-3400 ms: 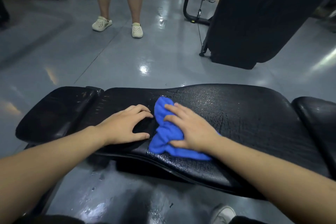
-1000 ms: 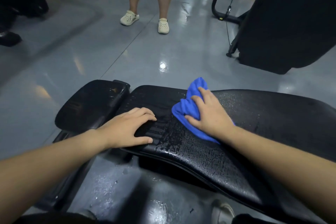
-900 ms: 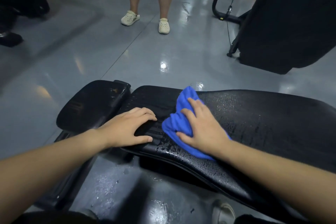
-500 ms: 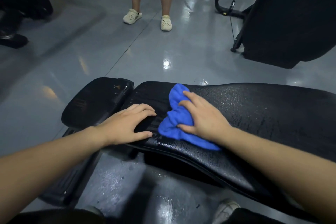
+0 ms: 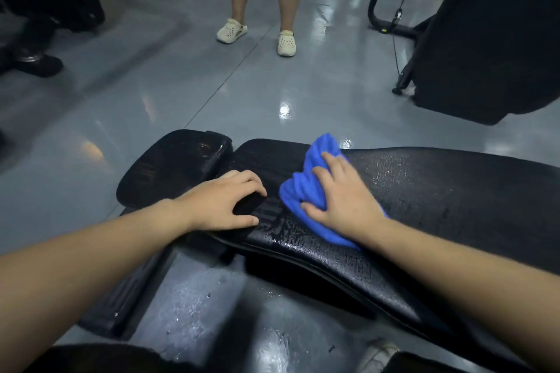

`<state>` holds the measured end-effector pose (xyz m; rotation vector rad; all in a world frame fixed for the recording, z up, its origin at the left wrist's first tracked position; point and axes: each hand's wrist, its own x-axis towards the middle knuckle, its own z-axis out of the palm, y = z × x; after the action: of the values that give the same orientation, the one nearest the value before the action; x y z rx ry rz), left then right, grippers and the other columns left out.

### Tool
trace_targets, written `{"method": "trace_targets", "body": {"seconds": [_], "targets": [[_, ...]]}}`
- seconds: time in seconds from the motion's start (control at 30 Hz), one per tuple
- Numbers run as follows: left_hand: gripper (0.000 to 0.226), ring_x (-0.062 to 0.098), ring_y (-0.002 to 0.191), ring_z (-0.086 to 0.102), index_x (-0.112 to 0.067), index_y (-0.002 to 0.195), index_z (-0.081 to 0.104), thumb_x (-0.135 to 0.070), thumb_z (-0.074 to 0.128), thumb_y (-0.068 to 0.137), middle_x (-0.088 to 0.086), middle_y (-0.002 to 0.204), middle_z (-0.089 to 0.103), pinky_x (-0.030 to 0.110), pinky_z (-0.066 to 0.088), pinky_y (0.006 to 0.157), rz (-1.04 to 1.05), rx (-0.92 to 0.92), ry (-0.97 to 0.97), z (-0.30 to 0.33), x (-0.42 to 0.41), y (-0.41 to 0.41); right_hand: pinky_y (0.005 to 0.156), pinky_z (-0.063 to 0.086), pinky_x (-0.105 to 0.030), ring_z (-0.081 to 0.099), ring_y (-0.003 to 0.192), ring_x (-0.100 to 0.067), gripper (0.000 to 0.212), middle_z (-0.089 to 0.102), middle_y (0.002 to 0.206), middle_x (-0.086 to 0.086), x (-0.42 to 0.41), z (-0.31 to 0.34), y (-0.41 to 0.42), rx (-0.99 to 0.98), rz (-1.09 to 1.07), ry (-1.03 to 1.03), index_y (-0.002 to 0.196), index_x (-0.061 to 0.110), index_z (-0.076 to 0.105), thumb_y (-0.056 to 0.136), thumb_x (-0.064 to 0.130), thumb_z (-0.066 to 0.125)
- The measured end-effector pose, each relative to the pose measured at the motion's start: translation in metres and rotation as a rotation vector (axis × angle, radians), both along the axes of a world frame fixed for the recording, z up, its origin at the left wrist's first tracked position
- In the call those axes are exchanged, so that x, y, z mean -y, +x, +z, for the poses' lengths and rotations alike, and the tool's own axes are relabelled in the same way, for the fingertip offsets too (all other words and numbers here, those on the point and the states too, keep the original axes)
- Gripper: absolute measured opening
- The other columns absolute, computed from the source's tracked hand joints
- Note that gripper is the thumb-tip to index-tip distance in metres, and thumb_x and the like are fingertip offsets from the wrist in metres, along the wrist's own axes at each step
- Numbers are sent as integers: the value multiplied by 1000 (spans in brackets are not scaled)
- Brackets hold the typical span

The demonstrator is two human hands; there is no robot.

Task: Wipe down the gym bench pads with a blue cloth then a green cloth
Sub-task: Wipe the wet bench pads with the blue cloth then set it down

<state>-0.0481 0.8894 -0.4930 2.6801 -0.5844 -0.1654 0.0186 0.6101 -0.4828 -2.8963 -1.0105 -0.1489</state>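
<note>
At the far left of the grey glossy floor [image 5: 169, 91], we see a dark shoe [image 5: 39, 65] beside black equipment. Nearer us, the small black end pad [image 5: 169, 166] of the bench sits just left of the long black back pad [image 5: 439, 191], a narrow gap between them.

Our left hand [image 5: 224, 201] rests at the near left end of the long pad, palm down, fingers curled loosely and thumb stretched along the near edge; its grip is loosely spread and holds nothing, only bracing on the vinyl.

Just to its right, apart from it by a strip of wet pad, lies the blue cloth [image 5: 306, 188], bunched and folded, reaching from the pad's far edge to its near side. Our right hand [image 5: 342, 200] lies flat on top of it, fingers spread and pointing toward the far edge, thumb out to the left on the cloth; the grip is open, pressing the cloth down against the pad rather than pinching it. The pad's cracked surface glistens with droplets around and to the right of the cloth.

Beyond the bench, a bystander's bare legs stand in cream clogs [image 5: 286, 43]. At the far right stands a large black upholstered machine [image 5: 485, 39] with a curved black frame tube [image 5: 374, 0] behind it.
</note>
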Motion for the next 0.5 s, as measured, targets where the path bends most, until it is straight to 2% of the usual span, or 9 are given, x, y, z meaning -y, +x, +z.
{"method": "trace_targets", "body": {"seconds": [0.07, 0.2, 0.37, 0.5], "targets": [[49, 0, 123, 38, -40, 132, 49, -52, 65, 88, -29, 134, 37, 29, 42, 104, 5, -5, -38, -1, -2, -1, 117, 26, -54, 37, 138, -45, 76, 40, 149, -29, -10, -4, -33, -56, 76, -31, 125, 4, 57, 77, 64, 51], [49, -1, 124, 38, -41, 133, 50, -47, 68, 88, -31, 134, 37, 25, 39, 105, 6, -13, -57, -2, -4, -1, 119, 23, -51, 30, 144, -41, 79, 35, 154, -23, -19, -8, -58, -83, 162, -43, 128, 9, 55, 78, 70, 51], [51, -1, 127, 36, -38, 136, 50, -45, 68, 89, -29, 137, 37, 20, 35, 106, 16, -15, -52, -5, -6, -4, 122, 20, -40, 37, 140, -35, 72, 43, 149, -20, -16, -5, -23, -70, 169, 7, 123, 9, 58, 79, 66, 51], [53, -3, 132, 32, -40, 139, 46, -51, 65, 91, -29, 141, 32, 16, 30, 105, 38, -28, -46, -8, -11, -8, 119, 27, -42, 42, 137, -36, 71, 46, 144, -24, -14, -5, 28, -75, 77, 32, 122, 4, 58, 81, 62, 52]]}}
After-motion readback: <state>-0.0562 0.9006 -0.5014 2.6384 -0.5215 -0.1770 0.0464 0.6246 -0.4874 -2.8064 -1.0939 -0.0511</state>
